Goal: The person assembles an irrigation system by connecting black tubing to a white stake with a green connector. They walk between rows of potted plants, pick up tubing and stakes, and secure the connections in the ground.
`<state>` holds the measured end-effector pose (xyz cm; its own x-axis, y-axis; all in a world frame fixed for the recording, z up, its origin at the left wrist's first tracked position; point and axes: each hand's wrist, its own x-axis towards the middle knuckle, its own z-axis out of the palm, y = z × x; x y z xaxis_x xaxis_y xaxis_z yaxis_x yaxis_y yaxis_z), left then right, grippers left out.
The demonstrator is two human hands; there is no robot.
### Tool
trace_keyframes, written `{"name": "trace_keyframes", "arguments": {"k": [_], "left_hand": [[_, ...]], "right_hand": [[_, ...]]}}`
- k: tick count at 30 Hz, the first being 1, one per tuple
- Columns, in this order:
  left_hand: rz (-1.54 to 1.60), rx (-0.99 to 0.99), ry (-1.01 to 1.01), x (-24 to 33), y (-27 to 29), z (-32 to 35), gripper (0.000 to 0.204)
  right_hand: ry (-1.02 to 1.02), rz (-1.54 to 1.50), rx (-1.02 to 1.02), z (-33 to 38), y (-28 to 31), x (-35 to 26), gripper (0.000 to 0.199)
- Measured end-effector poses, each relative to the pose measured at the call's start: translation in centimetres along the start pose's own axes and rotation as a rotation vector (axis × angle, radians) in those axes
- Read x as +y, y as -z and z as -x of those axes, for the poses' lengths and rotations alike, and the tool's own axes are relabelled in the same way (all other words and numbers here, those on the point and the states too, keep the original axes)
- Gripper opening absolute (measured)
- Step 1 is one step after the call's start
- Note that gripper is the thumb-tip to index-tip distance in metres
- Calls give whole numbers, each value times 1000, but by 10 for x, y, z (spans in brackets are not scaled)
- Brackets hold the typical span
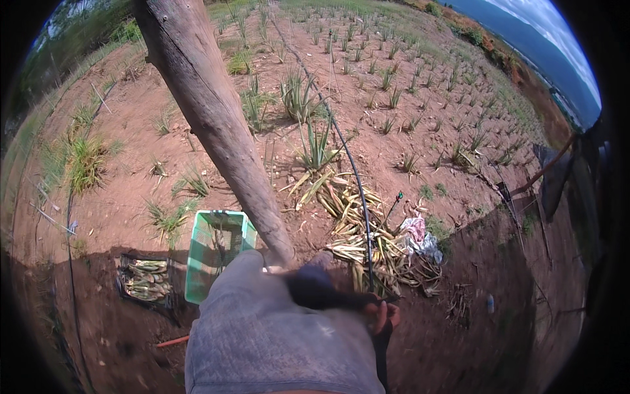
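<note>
My left arm, in a dark sleeve blurred by motion, crosses in front of my body toward the right. My left hand (376, 318) and my right hand (394, 314) are close together beside my grey shirt (282, 341), fingers curled. A thin dark thing shows at the fingers, but its kind is too blurred to tell. Just beyond the hands, a black hose (357, 187) passes over a heap of yellowed, cut aloe leaves (351, 223). Where the hose continues behind my sleeve is hidden.
A thick wooden post (210, 105) leans at front left. By it stand a green plastic crate (197, 262) and a dark crate (123, 289) holding cut pieces. A crumpled plastic bag (420, 236) lies beside the heap. Rows of aloe plants (387, 79) stretch across the field.
</note>
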<state>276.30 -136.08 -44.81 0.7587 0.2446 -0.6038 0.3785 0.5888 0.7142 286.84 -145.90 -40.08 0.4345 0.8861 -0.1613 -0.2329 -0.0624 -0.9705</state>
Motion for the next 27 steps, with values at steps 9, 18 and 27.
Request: {"name": "trace_keyframes", "arguments": {"k": [9,18,27], "left_hand": [[-37,-42,50,-2,1,-4,30],[-26,-9,104,-6,12,-11,31],[18,47,169,-2,67,-4,31]], "right_hand": [[74,24,166,-10,47,60,19],[-33,-103,107,-24,43,95,24],[-163,-141,-2,-49,15,88,23]]}}
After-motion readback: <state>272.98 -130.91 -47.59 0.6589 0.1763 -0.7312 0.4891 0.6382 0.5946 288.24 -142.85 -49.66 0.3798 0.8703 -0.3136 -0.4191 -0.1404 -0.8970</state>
